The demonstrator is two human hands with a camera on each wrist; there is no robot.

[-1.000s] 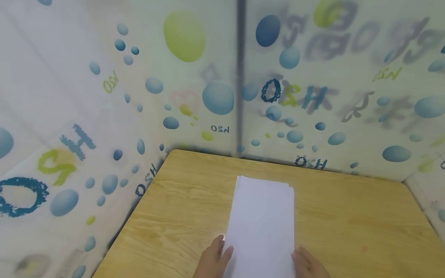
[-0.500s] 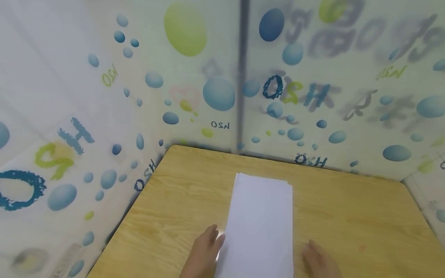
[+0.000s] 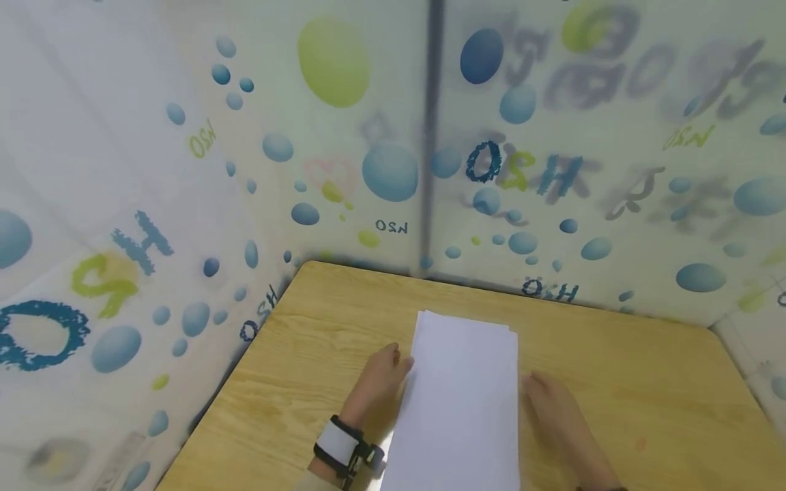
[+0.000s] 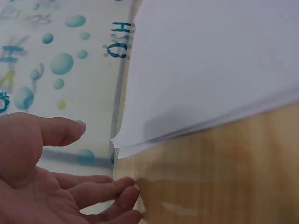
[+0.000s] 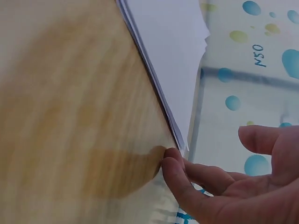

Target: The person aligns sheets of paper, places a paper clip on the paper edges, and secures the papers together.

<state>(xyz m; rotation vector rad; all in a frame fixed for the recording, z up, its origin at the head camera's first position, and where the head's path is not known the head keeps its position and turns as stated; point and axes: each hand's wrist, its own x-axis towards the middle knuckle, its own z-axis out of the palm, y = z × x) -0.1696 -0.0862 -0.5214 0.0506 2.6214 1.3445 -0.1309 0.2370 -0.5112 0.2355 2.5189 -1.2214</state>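
A stack of white paper [image 3: 460, 402] lies on the wooden table, its sheets slightly out of line at the far corners. My left hand [image 3: 382, 375] is at the stack's left side, thumb near the edge. In the left wrist view the thumb stands apart from the loosely bent fingers [image 4: 100, 192], with nothing between them. On the right side, my right hand [image 3: 549, 399] is just off the paper's edge. The right wrist view shows its fingertips [image 5: 172, 156] low by the table, near the stack's corner, thumb raised and no sheet pinched.
The wooden table [image 3: 614, 382] extends to both sides of the stack. Pale walls [image 3: 344, 136] printed with blue and green bubbles and lettering close in behind and on the left. A wrist strap with a small camera [image 3: 344, 447] sits on my left wrist.
Both hands have moved forward along the stack's sides, away from me. The right hand first left the paper's edge, then came back closer to it. The stack stays almost in place.
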